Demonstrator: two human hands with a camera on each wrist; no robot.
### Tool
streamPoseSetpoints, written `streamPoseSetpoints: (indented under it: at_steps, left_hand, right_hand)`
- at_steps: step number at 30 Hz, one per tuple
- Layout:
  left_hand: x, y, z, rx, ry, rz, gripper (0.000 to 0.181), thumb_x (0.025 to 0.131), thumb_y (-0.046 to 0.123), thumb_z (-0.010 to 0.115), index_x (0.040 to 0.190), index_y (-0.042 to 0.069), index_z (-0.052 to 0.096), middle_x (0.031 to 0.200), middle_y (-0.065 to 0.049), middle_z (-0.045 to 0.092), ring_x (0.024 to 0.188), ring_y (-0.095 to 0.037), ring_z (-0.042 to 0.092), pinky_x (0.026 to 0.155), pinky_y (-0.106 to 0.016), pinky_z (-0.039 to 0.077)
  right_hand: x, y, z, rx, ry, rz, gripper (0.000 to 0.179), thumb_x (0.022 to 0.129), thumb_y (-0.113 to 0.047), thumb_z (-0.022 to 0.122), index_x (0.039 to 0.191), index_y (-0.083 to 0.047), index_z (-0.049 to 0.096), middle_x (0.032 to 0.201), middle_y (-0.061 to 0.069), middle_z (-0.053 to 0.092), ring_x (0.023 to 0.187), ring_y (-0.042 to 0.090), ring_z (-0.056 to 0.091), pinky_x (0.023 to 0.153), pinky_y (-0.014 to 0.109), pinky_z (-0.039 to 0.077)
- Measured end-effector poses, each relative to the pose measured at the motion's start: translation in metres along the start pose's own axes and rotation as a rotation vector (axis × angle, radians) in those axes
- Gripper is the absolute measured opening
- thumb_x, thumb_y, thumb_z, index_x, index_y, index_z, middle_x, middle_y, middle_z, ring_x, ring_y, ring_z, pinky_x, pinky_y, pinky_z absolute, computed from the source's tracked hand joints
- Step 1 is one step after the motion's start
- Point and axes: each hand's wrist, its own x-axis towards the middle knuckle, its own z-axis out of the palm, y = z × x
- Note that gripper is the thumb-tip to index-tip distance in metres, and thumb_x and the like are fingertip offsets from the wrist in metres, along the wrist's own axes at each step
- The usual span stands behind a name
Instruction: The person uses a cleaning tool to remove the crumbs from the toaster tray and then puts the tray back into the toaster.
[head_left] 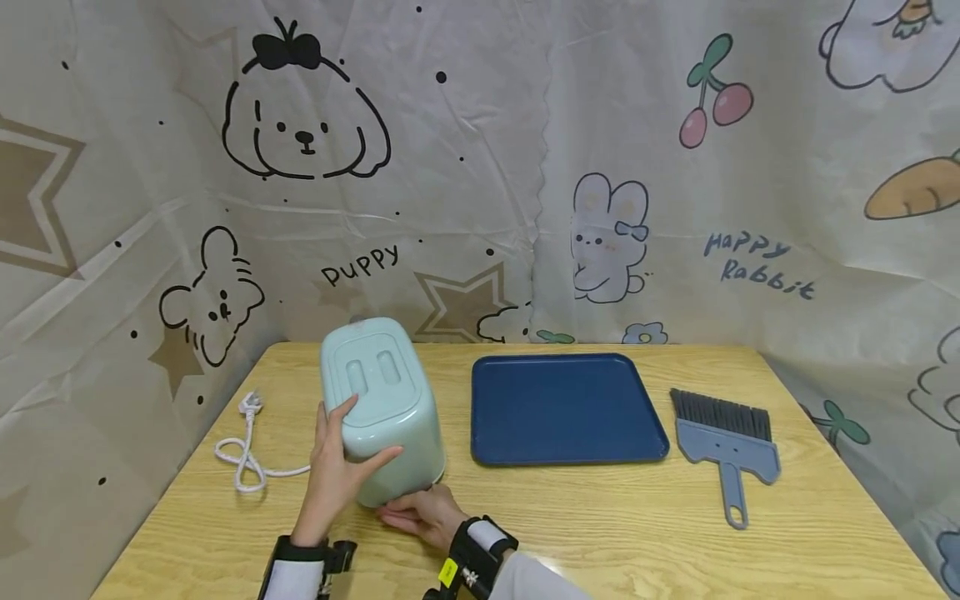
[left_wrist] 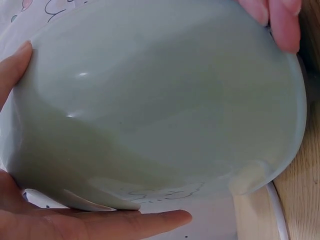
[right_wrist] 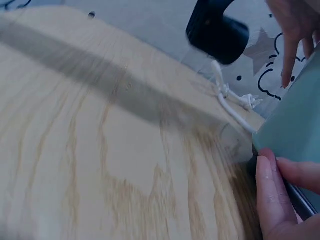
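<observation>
A glossy mint-green toaster [head_left: 416, 442], its lid marked with two slot-shaped recesses, stands tilted on the left part of the wooden table. My left hand [head_left: 330, 475] holds it by the upper near-left side, thumb and fingers spread around the body. Down at the near bottom edge, my right hand [head_left: 431, 512] pinches the rim, with fingers at the underside. The left wrist view is mostly filled by the smooth toaster wall [left_wrist: 165, 100]. In the right wrist view, the fingers [right_wrist: 272, 195] grip the base beside a dark strip. The underside itself is hidden.
A white power cord [head_left: 251, 467] with a plug [head_left: 251, 403] lies looped left of the toaster. A dark blue tray [head_left: 562, 408] lies to the right. Farther right is a grey-blue hand brush [head_left: 727, 450]. Printed cloth [head_left: 480, 167] hangs behind the table.
</observation>
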Motion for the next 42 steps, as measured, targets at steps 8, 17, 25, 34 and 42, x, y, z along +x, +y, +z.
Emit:
streamPoseSetpoints:
  at_steps: [8,17,25,34,42]
  left_hand:
    - [-0.0002,-0.0004,-0.0016,-0.003,-0.006,-0.009,0.089,0.065,0.024,0.08,0.135,0.008,0.028,0.144,-0.027,-0.001,0.125,-0.05,0.019,0.091,-0.064,0.033]
    - [0.0,-0.0017,-0.0006,-0.014,0.01,0.011,0.089,0.063,0.021,0.081,0.135,0.007,0.03,0.144,-0.028,0.001,0.126,-0.049,0.018,0.091,-0.063,0.033]
    - [0.0008,-0.0004,-0.0012,-0.007,-0.011,-0.009,0.089,0.065,0.024,0.08,0.136,0.008,0.028,0.145,-0.026,0.001,0.124,-0.049,0.021,0.09,-0.063,0.035]
    - [0.0019,-0.002,-0.0014,-0.007,-0.009,-0.008,0.089,0.065,0.023,0.08,0.136,0.008,0.028,0.145,-0.026,0.001,0.124,-0.049,0.021,0.09,-0.063,0.035]
    - [0.0022,-0.0009,-0.0014,-0.014,-0.006,-0.004,0.089,0.065,0.022,0.08,0.135,0.007,0.028,0.144,-0.026,0.002,0.125,-0.049,0.02,0.091,-0.063,0.034]
  right_hand:
    - [0.0,0.0051,0.0025,0.02,0.006,-0.044,0.045,0.074,0.017,0.059,0.115,0.016,0.04,0.092,0.024,0.063,0.087,0.031,0.063,0.078,0.034,0.053]
    - [0.0021,0.0073,0.0058,-0.042,0.09,-0.091,0.044,0.069,0.015,0.066,0.108,0.014,0.046,0.081,0.02,0.065,0.077,0.029,0.065,0.07,0.031,0.055]
    - [0.0024,0.0068,0.0071,-0.084,0.108,-0.086,0.028,0.069,0.013,0.067,0.095,0.013,0.055,0.078,0.022,0.065,0.073,0.028,0.066,0.066,0.031,0.056]
    - [0.0007,0.0049,0.0084,-0.08,0.123,-0.065,0.023,0.07,0.013,0.066,0.09,0.015,0.056,0.08,0.024,0.065,0.075,0.029,0.065,0.066,0.031,0.056]
    - [0.0002,0.0028,0.0049,-0.048,0.067,-0.034,0.017,0.074,0.014,0.061,0.09,0.016,0.054,0.088,0.029,0.062,0.079,0.03,0.064,0.071,0.033,0.055]
